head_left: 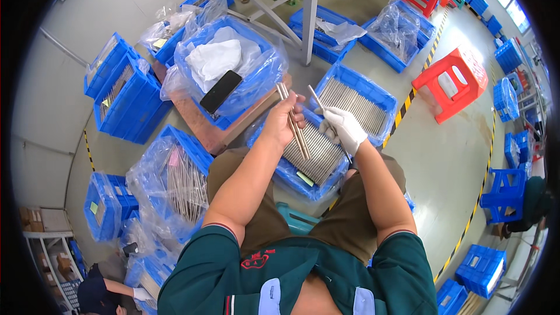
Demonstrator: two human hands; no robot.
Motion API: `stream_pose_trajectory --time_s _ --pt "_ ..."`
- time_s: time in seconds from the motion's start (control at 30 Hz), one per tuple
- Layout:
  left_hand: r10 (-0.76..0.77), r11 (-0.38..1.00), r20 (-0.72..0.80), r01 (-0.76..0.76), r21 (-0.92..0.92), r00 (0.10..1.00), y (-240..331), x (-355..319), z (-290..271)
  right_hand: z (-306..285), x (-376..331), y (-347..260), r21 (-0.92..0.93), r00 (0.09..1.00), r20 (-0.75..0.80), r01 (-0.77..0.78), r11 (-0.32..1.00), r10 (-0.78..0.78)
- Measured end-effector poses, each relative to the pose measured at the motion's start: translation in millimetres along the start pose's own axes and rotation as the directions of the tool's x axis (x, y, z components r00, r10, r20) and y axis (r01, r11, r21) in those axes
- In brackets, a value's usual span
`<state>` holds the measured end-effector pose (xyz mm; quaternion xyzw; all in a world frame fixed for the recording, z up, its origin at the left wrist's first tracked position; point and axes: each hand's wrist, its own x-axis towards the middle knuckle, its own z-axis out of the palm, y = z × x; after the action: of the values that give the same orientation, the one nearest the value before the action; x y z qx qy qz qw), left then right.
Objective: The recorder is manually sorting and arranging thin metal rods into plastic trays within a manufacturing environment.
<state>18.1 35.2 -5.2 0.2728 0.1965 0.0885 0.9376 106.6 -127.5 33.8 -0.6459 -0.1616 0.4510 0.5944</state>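
My left hand, bare, is closed around a few slim metal rods that slant over the nearer crate. In a white glove, my right hand grips a single metal rod, whose upper end sticks out past the fingers. Below both hands is a plastic-lined blue crate filled with rows of metal rods, with a yellow-green slip near its front. Just beyond it, another blue crate holds similar rods laid side by side.
At far left, a dark phone rests on a lined blue crate with white cloth. Bagged rods fill a crate at left. A red stool stands right, past striped floor tape. A metal table leg rises ahead. Other people sit nearby.
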Motion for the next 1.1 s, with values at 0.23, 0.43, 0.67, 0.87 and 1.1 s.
stream_pose_trajectory --time_s 0.23,0.43,0.67,0.87,1.1 --pt "0.041 0.995 0.021 -0.039 -0.093 0.999 -8.4 6.6 1.7 13.6 -11.3 0.2 -0.056 0.995 0.095 0.016 0.998 -0.010" --pt "-0.032 0.999 0.023 0.032 -0.008 0.999 -24.3 1.9 8.7 19.0 -7.1 1.0 -0.092 0.994 -0.040 0.102 0.991 -0.106" --pt "-0.100 0.980 0.080 0.084 0.181 0.992 -36.8 9.0 -1.0 4.2 15.8 15.5 0.245 0.995 0.095 0.000 0.970 -0.024" --pt "-0.020 0.990 -0.150 0.041 0.138 0.988 -23.4 15.0 -3.3 3.9 0.7 2.3 0.098 0.976 0.164 -0.159 0.982 0.141" --pt "-0.055 0.994 -0.025 0.057 0.089 0.998 -22.7 4.6 5.4 8.7 -4.4 17.9 0.175 0.989 0.086 -0.133 0.976 0.119"
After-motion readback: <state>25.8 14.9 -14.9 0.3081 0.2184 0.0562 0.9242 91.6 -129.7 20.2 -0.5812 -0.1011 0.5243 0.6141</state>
